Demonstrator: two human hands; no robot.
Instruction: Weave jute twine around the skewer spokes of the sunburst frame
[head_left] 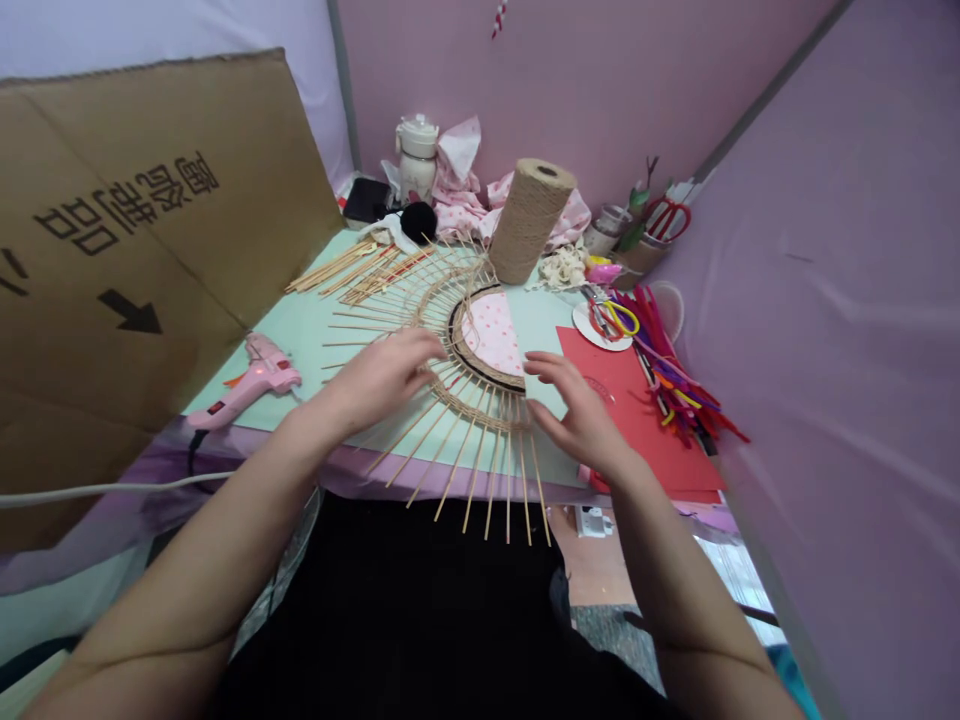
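Observation:
A half-round piece point(491, 335) of pink dotted fabric with a dark and twine-wrapped border lies on the table. Thin wooden sticks point(450, 470) fan out from its curved side, and a band of woven twine point(480, 412) runs through them. My left hand point(394, 372) is over the sticks on the left, fingers bent and thumb apart; whether it touches them I cannot tell. By the straight edge of the half-round piece, my right hand point(574, 410) has its fingers spread, with nothing visible in it. Loose twine crosses the fabric.
A twine spool point(531, 222) stands behind the piece. Left are a pink glue gun point(255, 380), loose sticks point(337, 268) and a large cardboard sheet point(150, 250). Right are scissors point(611, 318), red paper point(630, 440) and pipe cleaners point(686, 395). A white bottle point(417, 165) stands behind.

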